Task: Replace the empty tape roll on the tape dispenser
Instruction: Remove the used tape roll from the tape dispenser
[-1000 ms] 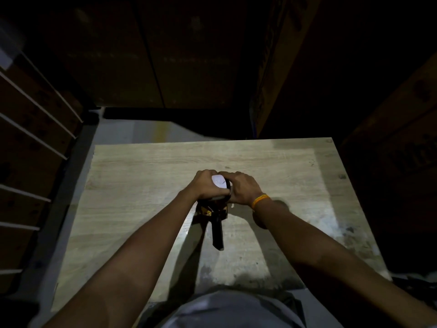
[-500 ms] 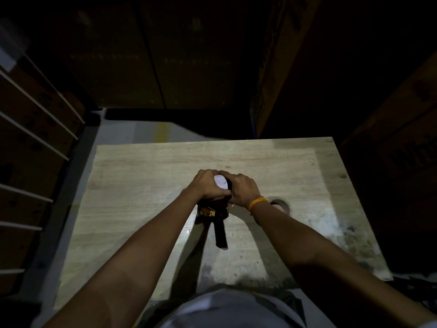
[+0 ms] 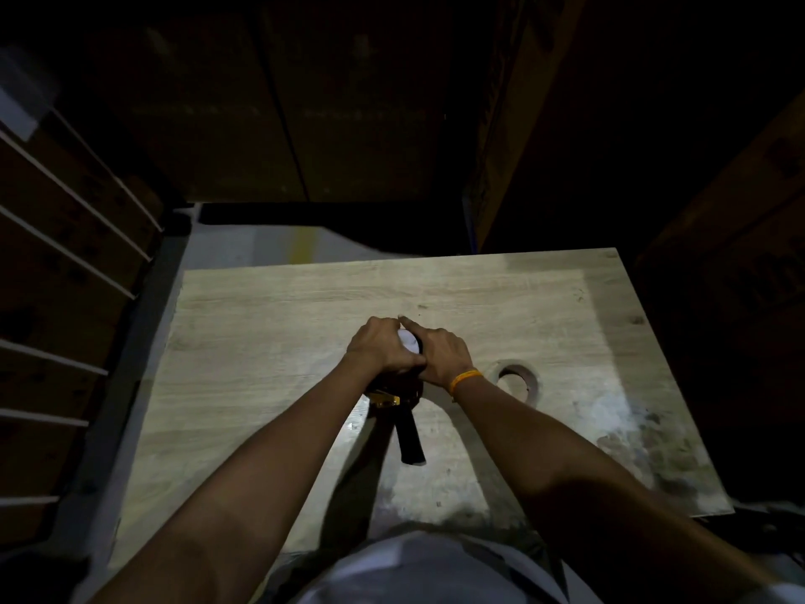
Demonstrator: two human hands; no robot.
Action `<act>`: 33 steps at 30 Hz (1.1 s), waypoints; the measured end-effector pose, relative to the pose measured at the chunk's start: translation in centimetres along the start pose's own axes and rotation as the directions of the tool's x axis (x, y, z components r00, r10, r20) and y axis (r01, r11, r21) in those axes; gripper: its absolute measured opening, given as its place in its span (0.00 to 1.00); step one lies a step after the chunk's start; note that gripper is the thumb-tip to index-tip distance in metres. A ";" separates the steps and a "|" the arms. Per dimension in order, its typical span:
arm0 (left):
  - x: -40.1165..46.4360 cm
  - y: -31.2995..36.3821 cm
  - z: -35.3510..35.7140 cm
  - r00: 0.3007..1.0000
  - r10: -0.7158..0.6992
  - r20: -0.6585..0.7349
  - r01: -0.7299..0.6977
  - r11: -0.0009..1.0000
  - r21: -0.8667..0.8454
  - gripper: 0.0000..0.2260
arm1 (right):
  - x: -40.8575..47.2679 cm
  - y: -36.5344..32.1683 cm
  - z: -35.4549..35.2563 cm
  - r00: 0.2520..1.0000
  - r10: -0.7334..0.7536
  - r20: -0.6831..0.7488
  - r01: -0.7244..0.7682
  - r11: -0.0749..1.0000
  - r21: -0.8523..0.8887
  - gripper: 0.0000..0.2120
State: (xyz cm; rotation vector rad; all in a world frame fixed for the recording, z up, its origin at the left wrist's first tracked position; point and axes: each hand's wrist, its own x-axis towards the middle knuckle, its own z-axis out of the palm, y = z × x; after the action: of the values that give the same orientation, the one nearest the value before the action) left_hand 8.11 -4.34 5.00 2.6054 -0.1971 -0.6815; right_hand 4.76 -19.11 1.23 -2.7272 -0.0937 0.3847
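A black tape dispenser (image 3: 407, 425) with a yellow part lies on the wooden table (image 3: 261, 324), its handle pointing toward me. At its far end sits a pale tape roll (image 3: 409, 342), mostly covered. My left hand (image 3: 379, 346) wraps over the roll from the left. My right hand (image 3: 440, 353), with an orange wristband, presses on it from the right, one finger stretched forward. A brown empty tape core (image 3: 516, 381) lies flat on the table just right of my right wrist.
The scene is dim. Dark cardboard boxes (image 3: 718, 255) stand to the right and behind the table. A rack with white rods (image 3: 65, 237) runs along the left. A grey floor strip (image 3: 261, 246) shows beyond the table's far edge.
My right forearm has shifted left, uncovering the brown core on the table. Both hands stay on the roll at the dispenser's head, and my right fingers have reached further forward over it.
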 end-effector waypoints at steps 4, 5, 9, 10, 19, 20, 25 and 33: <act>0.4 -0.1 -0.2 0.999 -0.001 0.049 -0.001 0.999 0.044 0.29 | 0.0 0.0 0.4 0.999 0.030 0.012 -0.030 1.000 0.005 0.46; 0.5 -0.2 -0.3 0.998 0.000 0.068 -0.003 0.998 0.055 0.31 | 0.0 -0.1 0.6 0.999 0.036 0.017 -0.037 0.999 0.002 0.47; 0.4 0.0 -0.9 0.994 -0.017 0.110 0.008 0.997 0.080 0.33 | 0.0 -0.3 1.4 0.992 0.113 0.053 -0.115 0.993 0.036 0.44; 0.3 0.1 -1.2 0.994 -0.031 0.108 0.024 0.998 0.066 0.35 | -0.1 0.0 1.4 0.985 0.157 0.067 -0.160 0.986 0.050 0.41; 1.1 -0.8 -2.4 0.990 -0.115 0.085 0.126 0.981 -0.148 0.66 | -0.3 0.8 2.6 0.977 0.202 0.066 -0.202 0.979 -0.006 0.43; 1.1 -1.1 -2.2 0.991 -0.112 0.074 0.122 0.980 -0.155 0.64 | -0.5 0.8 2.6 0.974 0.213 0.073 -0.216 0.976 0.036 0.44; 0.8 -1.4 -1.7 0.999 -0.053 -0.013 0.052 0.993 -0.106 0.41 | -0.5 1.8 2.1 0.977 0.167 0.133 -0.193 0.958 0.213 0.57; 0.2 1.7 -0.3 0.996 0.062 -0.068 -0.070 0.991 -0.113 0.39 | -2.0 1.6 -1.4 0.973 -0.040 -0.228 0.119 0.931 0.346 0.48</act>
State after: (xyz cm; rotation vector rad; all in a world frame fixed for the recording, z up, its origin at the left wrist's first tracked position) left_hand 8.34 -5.79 5.88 2.4947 -0.2169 -0.5684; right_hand 3.23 -21.37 2.40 -2.3753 -0.0672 0.0668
